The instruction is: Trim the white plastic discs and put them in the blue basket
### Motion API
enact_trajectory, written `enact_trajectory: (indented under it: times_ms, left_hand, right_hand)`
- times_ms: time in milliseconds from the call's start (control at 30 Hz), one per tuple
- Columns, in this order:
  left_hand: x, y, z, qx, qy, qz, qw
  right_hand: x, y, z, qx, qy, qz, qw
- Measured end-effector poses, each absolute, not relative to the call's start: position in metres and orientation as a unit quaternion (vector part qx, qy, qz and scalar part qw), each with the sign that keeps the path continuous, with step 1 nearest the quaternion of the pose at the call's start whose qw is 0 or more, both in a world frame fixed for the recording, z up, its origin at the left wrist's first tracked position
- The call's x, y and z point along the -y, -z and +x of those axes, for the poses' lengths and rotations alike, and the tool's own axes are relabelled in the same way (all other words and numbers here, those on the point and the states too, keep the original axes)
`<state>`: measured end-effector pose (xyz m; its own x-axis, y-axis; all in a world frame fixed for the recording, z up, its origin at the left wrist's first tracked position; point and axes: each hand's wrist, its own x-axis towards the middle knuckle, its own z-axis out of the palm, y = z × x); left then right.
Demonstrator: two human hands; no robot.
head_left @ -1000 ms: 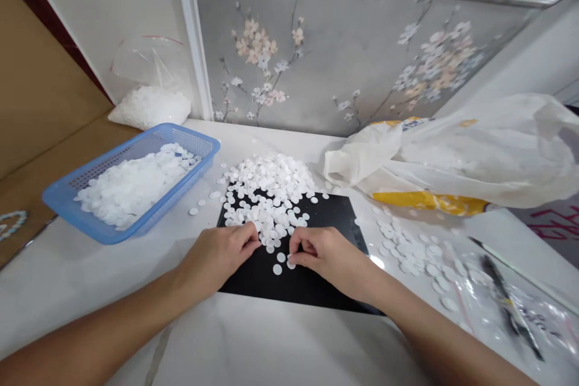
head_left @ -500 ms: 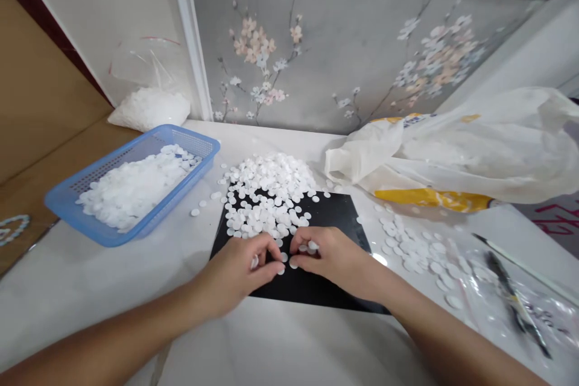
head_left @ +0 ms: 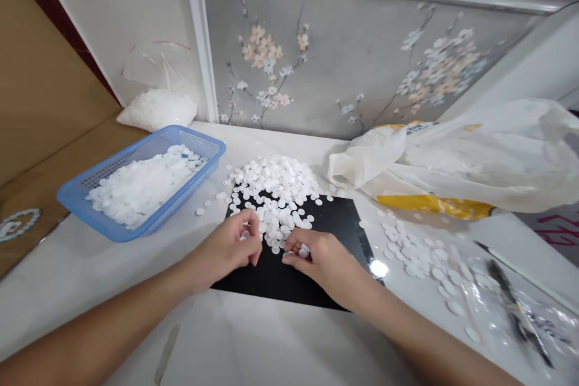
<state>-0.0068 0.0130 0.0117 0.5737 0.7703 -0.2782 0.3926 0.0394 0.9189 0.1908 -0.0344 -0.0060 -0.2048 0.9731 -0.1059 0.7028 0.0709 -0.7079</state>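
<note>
A heap of small white round discs (head_left: 283,178) lies partly on a black sheet (head_left: 271,280) in front of me. My left hand (head_left: 230,247) is curled at the heap's near left, closed on a few white discs that show inside the fingers. Just right of it, over the sheet, my right hand (head_left: 316,256) has thumb and fingers drawn together, with white discs between them and in the palm. The two hands are a small gap apart, with loose discs between and behind them.
At the left stands a blue basket (head_left: 140,187) filled with white discs; behind it is a clear bag (head_left: 158,110) of white pieces. A white plastic bag (head_left: 452,163) lies at the right. Nearer are scattered discs (head_left: 414,250), a black pen-like tool (head_left: 518,307) and clear plastic bags.
My left hand has moved left and slightly up, away from my right hand. The right hand stays near the same spot. The view has shifted slightly.
</note>
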Motion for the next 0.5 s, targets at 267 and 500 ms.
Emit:
enact_trajectory:
  times_ms: [267,500]
  left_hand:
    - [-0.012,0.006,0.004,-0.429,-0.114,0.853,0.276]
    - [-0.013,0.017,0.002,-0.352,-0.091,0.921,0.142]
  right_hand:
    - [0.035,0.004,0.194,0.702,-0.354,-0.587,0.194]
    - [0.027,0.007,0.2,0.683,-0.379,-0.567,0.261]
